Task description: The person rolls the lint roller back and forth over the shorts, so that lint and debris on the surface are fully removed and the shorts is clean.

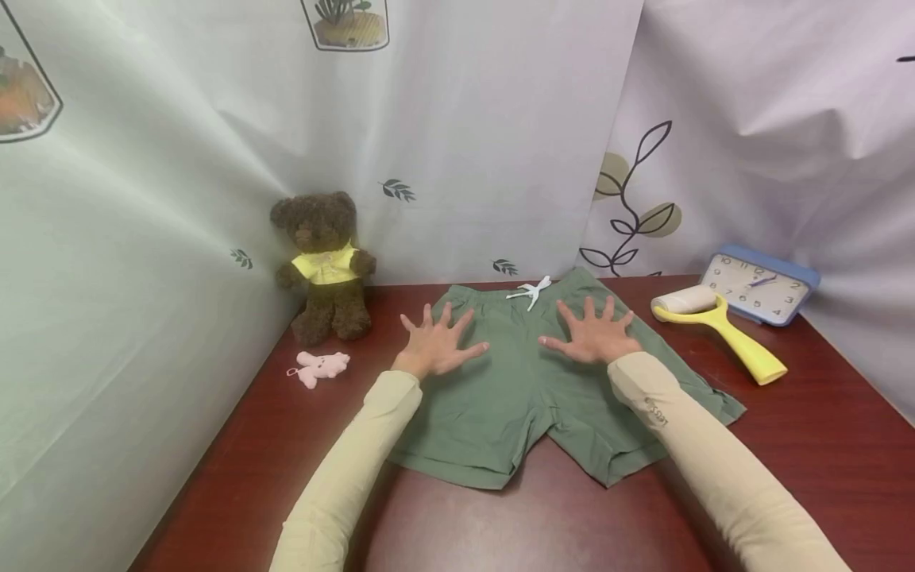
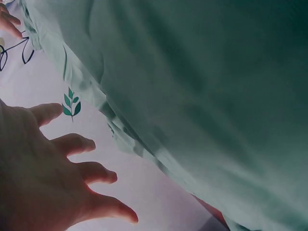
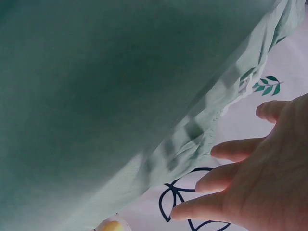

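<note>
Green drawstring shorts (image 1: 511, 381) lie spread flat on the table, waistband at the far side and a white drawstring (image 1: 530, 292) tied in a bow at its middle. Over the left half of the shorts is my left hand (image 1: 438, 345), fingers straight and splayed. My right hand (image 1: 595, 332) is spread the same way over the right half. Both wrist views show the left hand (image 2: 48, 173) and right hand (image 3: 262, 168) held apart from the green cloth, with nothing between their fingers.
A brown teddy bear (image 1: 325, 270) in a yellow top sits at the back left, behind a small pink plush charm (image 1: 322, 367). On the right, a yellow-handled lint roller (image 1: 739, 338) lies before a blue clock (image 1: 761, 286). White printed cloth (image 1: 486, 159) borders the reddish-brown table (image 1: 457, 524).
</note>
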{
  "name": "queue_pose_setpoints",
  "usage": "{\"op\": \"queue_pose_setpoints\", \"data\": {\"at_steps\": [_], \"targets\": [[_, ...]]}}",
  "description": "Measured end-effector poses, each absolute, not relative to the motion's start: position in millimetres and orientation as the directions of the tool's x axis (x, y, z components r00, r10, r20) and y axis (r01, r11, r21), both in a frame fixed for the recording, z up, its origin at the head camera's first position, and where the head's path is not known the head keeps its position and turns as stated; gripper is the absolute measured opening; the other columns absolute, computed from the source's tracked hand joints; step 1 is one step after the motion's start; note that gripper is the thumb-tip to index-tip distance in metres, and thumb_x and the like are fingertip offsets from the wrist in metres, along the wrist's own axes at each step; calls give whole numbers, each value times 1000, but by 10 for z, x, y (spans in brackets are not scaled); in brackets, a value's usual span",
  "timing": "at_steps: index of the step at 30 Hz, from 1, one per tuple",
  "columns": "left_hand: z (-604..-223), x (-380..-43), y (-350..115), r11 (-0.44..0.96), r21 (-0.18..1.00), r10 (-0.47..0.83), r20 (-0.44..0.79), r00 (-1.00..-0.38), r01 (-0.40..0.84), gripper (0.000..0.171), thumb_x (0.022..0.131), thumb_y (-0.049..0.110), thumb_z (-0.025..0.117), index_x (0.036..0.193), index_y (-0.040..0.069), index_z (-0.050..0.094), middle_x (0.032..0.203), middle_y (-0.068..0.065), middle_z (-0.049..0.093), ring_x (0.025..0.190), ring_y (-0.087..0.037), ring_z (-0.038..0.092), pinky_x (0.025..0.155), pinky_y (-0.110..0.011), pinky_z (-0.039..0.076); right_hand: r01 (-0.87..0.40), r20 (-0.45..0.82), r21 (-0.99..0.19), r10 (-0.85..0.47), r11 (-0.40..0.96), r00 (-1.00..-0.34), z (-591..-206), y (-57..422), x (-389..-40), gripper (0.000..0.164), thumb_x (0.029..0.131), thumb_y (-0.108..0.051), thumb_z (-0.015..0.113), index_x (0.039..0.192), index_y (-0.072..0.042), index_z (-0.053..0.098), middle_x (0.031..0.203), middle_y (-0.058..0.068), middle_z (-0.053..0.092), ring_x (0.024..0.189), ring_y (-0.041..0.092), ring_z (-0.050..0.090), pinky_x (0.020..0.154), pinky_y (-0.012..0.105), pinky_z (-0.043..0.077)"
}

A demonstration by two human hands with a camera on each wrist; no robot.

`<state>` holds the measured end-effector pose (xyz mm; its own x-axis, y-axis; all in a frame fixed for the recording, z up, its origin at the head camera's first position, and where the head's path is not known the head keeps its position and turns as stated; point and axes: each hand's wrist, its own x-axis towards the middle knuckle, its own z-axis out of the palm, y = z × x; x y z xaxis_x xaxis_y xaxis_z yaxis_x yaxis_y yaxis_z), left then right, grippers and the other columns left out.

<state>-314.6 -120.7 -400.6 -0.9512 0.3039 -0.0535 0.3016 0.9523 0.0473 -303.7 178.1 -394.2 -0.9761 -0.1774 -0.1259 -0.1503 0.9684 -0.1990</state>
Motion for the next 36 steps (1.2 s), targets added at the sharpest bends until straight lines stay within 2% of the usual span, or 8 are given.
{"op": "queue_pose_setpoints", "data": {"at_steps": [6, 10, 16, 18, 24, 29, 36], "targets": [[-3967, -3118, -1251, 944, 95, 326, -98, -940, 317, 82, 93, 77, 32, 162, 35, 16, 170, -16, 15, 152, -54, 14, 110, -85, 10, -159, -111, -205, -185, 966, -976, -3902, 1834, -3028, 95, 92, -77, 39, 163, -18, 12, 163, 37, 7, 145, 68, -6, 104, 89, 1], [-3906, -3091, -1363, 912, 222, 383, -166, -909, 344, 79, 97, 70, 38, 162, 30, 18, 169, -19, 16, 154, -50, 14, 115, -79, 14, -161, -82, -215, -182, 963, -980, -3820, 2052, -3034, 95, 93, -77, 35, 163, -16, 12, 161, 39, 9, 143, 70, -3, 104, 89, 4], [-3890, -3004, -1784, 864, 304, 462, -160, -873, 401, 76, 99, 47, 57, 160, 13, 27, 166, -18, 28, 154, -41, 24, 122, -61, 25, -111, -13, -232, -117, 966, -993, -3656, 2639, -3052, 94, 96, -73, 33, 161, -8, 12, 154, 45, 16, 140, 71, 8, 103, 87, 19], [-3884, -2910, -1920, 861, 312, 463, -153, -873, 402, 76, 98, 41, 60, 159, 10, 27, 165, -18, 30, 153, -42, 27, 123, -60, 26, -87, 4, -252, -89, 964, -996, -3632, 2843, -3056, 95, 97, -73, 33, 160, -6, 12, 152, 47, 18, 139, 70, 13, 99, 86, 25], [-3896, -2562, -2151, 854, 331, 478, -193, -857, 402, 79, 97, 40, 63, 160, 9, 26, 166, -21, 24, 153, -43, 24, 122, -61, 26, -2, 7, -297, 0, 955, -1000, -3637, 3361, -3005, 102, 95, -74, 34, 158, 3, 10, 143, 51, 22, 128, 68, 26, 91, 81, 35], [-3927, -2384, -2265, 870, 330, 449, -226, -865, 365, 79, 96, 38, 65, 160, 11, 27, 167, -21, 19, 154, -44, 21, 121, -62, 26, 24, 71, -340, 51, 940, -996, -3732, 3570, -2943, 94, 99, -65, 38, 151, 11, 20, 133, 51, 29, 115, 66, 39, 85, 75, 40], [-3939, -2308, -2349, 865, 325, 457, -193, -868, 383, 79, 95, 37, 68, 159, 9, 29, 166, -22, 22, 149, -46, 31, 117, -61, 33, 100, 110, -413, 159, 905, -981, -3893, 3670, -2895, 90, 99, -57, 45, 145, 18, 27, 127, 50, 33, 110, 60, 41, 81, 69, 42]]}}
